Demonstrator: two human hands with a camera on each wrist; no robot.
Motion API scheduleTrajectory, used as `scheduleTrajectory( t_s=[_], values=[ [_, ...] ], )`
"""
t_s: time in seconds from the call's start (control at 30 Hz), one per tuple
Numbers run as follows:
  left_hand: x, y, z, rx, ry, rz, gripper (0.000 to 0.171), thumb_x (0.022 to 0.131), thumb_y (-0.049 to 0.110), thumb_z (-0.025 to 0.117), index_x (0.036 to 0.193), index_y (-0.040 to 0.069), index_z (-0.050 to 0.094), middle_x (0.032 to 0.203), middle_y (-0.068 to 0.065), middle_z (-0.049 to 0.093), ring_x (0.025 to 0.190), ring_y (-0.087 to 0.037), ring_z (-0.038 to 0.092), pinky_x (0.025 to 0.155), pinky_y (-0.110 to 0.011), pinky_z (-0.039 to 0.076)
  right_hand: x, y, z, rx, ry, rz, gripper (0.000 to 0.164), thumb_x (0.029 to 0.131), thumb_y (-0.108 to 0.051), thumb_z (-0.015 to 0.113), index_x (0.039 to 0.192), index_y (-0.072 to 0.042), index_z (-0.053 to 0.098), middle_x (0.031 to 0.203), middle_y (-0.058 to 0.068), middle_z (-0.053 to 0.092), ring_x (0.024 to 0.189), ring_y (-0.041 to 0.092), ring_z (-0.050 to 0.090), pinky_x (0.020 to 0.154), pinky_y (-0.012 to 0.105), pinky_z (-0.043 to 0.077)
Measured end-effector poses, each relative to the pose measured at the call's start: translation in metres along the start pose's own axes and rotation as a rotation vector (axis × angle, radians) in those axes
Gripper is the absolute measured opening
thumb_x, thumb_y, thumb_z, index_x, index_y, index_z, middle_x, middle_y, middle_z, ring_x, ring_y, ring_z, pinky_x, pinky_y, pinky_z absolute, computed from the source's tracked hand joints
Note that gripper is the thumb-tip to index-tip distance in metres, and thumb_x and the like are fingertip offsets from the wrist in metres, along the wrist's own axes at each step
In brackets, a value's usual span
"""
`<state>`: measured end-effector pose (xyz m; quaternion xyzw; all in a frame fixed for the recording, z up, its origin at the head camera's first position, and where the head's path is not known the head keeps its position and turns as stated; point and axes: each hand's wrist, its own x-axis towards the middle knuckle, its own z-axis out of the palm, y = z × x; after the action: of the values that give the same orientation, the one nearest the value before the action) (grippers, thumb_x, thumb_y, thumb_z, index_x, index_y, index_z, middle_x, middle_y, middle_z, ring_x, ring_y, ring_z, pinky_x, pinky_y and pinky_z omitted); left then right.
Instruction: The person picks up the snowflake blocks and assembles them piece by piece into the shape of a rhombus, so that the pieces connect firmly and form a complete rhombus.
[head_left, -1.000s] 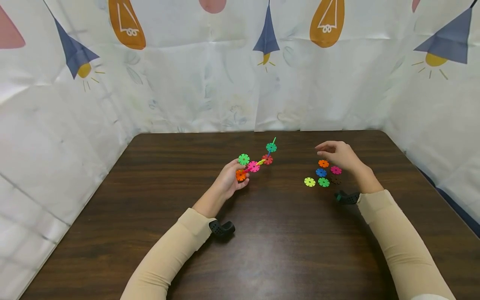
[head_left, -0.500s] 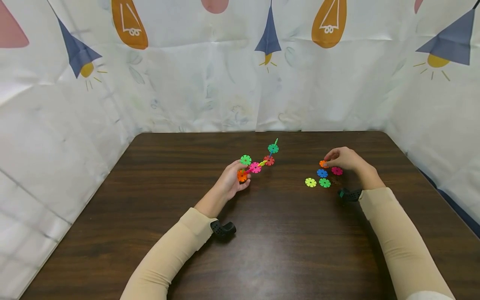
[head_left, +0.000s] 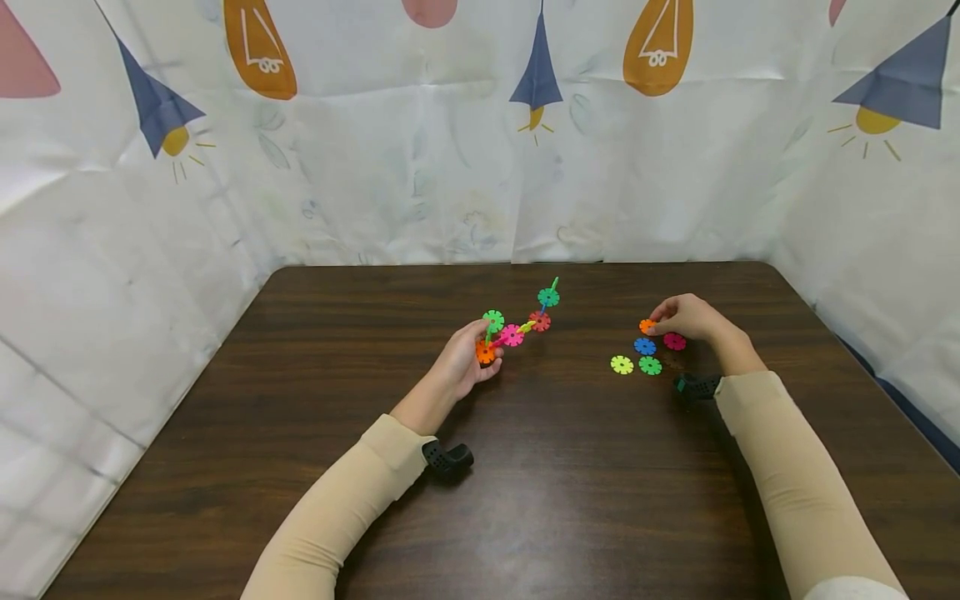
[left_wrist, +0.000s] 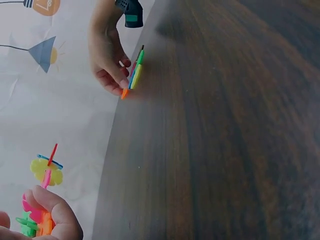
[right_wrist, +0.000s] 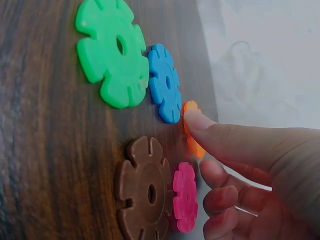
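Note:
My left hand (head_left: 467, 360) holds a chain of slotted plastic flower discs, gripping it near an orange disc (head_left: 485, 352) at the chain's lower end. Also joined in it are a light green disc (head_left: 493, 320), a pink disc (head_left: 512, 335), a red disc (head_left: 540, 321) and a teal-green disc (head_left: 548, 297), with edge-on pieces between. To the right, my right hand (head_left: 688, 318) pinches a loose orange flower disc (right_wrist: 194, 142) between thumb and fingers. It looks tilted in the left wrist view. The fingers behind it are partly hidden.
Loose discs lie by my right hand: blue (head_left: 645, 347), pink (head_left: 674, 342), green (head_left: 650, 366), yellow (head_left: 622, 365) and brown (right_wrist: 147, 192). The dark wooden table (head_left: 555, 500) ends at a white patterned curtain (head_left: 360, 167) behind and at both sides.
My right hand has come down from above the loose discs and taken hold of the orange one. My left hand keeps its grip, with the chain turned slightly.

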<state>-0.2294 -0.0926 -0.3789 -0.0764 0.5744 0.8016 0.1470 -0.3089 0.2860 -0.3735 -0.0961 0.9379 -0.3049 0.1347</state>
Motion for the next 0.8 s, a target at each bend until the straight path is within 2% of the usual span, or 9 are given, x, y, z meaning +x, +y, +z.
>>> scheduleTrajectory(
  t_s=[0.17,0.33,0.5,0.63,0.8],
  values=[
    [-0.0005,-0.0003,0.0012,-0.02,0.01,-0.007,0.028,0.112,0.025,0.04,0.13,0.005,0.048,0.115,-0.007,0.046,0.076,-0.015,0.051,0.065,-0.022,0.05,0.0013,-0.0009,0.0,0.005,0.016,-0.017,0.031,0.095,-0.015,0.074,0.109,0.007,0.057,0.095,0.014,0.059,0.087,0.031,0.053,0.078,0.044,0.046],
    [-0.0008,-0.001,0.0009,-0.01,0.026,-0.008,0.032,0.113,0.022,0.037,0.138,0.004,0.045,0.119,-0.01,0.045,0.079,-0.017,0.051,0.067,-0.023,0.05,0.0004,-0.0001,0.0006,0.007,0.029,-0.018,0.03,0.096,-0.016,0.074,0.109,0.005,0.057,0.099,0.018,0.065,0.088,0.032,0.058,0.076,0.043,0.047],
    [0.0006,-0.0023,0.0009,-0.019,0.039,-0.017,0.03,0.114,0.019,0.035,0.137,0.003,0.045,0.121,-0.013,0.044,0.081,-0.019,0.051,0.068,-0.024,0.05,-0.0008,0.0019,0.0019,0.033,0.038,0.006,0.033,0.096,-0.02,0.074,0.115,0.004,0.061,0.105,0.018,0.067,0.092,0.034,0.057,0.077,0.043,0.046],
    [0.0006,-0.0025,0.002,-0.017,0.049,-0.027,0.028,0.114,0.019,0.035,0.135,0.004,0.045,0.123,-0.014,0.044,0.082,-0.019,0.051,0.069,-0.024,0.051,-0.0021,0.0038,0.0025,0.071,0.052,0.002,0.039,0.097,-0.021,0.073,0.123,0.006,0.062,0.105,0.016,0.073,0.099,0.035,0.062,0.083,0.044,0.048],
    [-0.0002,-0.0007,0.0029,-0.004,0.054,-0.037,0.029,0.114,0.019,0.036,0.137,0.005,0.045,0.126,-0.014,0.044,0.082,-0.019,0.052,0.071,-0.025,0.051,-0.0049,0.0025,0.0002,0.161,0.085,-0.013,0.046,0.098,-0.023,0.072,0.132,0.005,0.061,0.102,0.012,0.075,0.101,0.034,0.067,0.084,0.042,0.05]
  ],
)
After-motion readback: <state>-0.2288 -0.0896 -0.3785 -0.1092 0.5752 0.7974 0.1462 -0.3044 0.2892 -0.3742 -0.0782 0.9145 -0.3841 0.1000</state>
